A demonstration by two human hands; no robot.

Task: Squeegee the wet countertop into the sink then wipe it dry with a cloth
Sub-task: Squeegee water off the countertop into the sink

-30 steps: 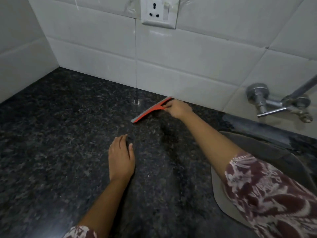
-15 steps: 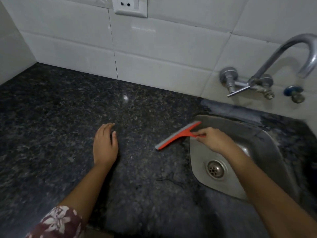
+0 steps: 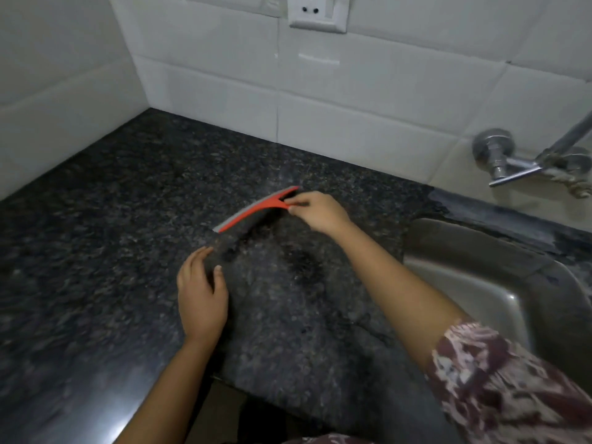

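A red squeegee [image 3: 256, 209] with a grey blade lies slanted on the dark speckled granite countertop [image 3: 112, 235], near its middle. My right hand [image 3: 320, 211] grips the squeegee's handle at its right end. My left hand [image 3: 200, 296] rests flat on the countertop just in front of the blade, fingers together, holding nothing. The steel sink [image 3: 499, 283] is sunk into the counter at the right, apart from the squeegee. No cloth is in view.
White tiled walls [image 3: 368, 100] close the counter at the back and left. A metal tap [image 3: 525, 161] sticks out of the wall above the sink. A wall socket [image 3: 317, 12] sits high on the tiles. The counter's front edge [image 3: 256, 389] runs below my forearms.
My right hand has carried the squeegee from the sink's edge back leftward to the middle of the countertop. My left hand has stayed flat on the counter.
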